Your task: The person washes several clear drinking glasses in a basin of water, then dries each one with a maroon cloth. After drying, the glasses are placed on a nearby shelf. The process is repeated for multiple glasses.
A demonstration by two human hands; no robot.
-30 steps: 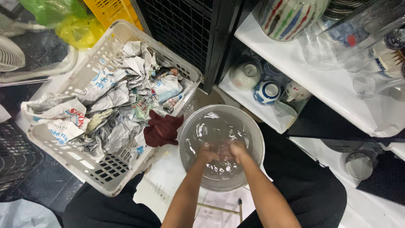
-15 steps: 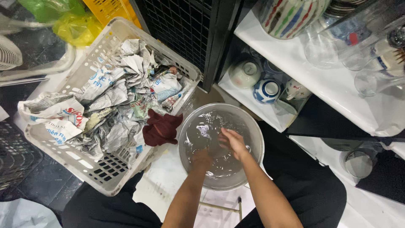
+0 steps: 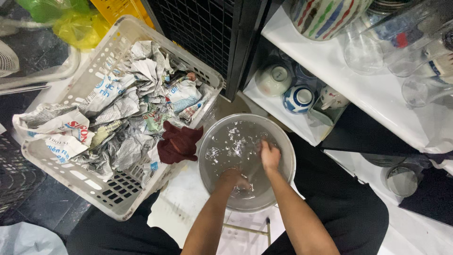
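A round clear basin [image 3: 285, 147] full of water sits low in front of me. Both my hands are in it. My left hand [image 3: 234, 179] is under the water near the front, fingers curled around the lower end of a faint clear glass [image 3: 251, 174]. My right hand [image 3: 270, 156] is further back and to the right, fingers folded over the upper end of the same glass. The glass is hard to make out through the ripples. A dark red cloth [image 3: 178, 142] hangs over the basket's edge just left of the basin.
A white plastic basket [image 3: 106, 196] of crumpled newspaper stands at the left. A white shelf [image 3: 302, 125] on the right holds small bowls and a cup, with clear glasses and a striped pot on the shelf above. A black wire crate stands behind.
My hands have drawn apart in the water: the right one moved back and to the right, the left one sank lower near the front. The water ripples.
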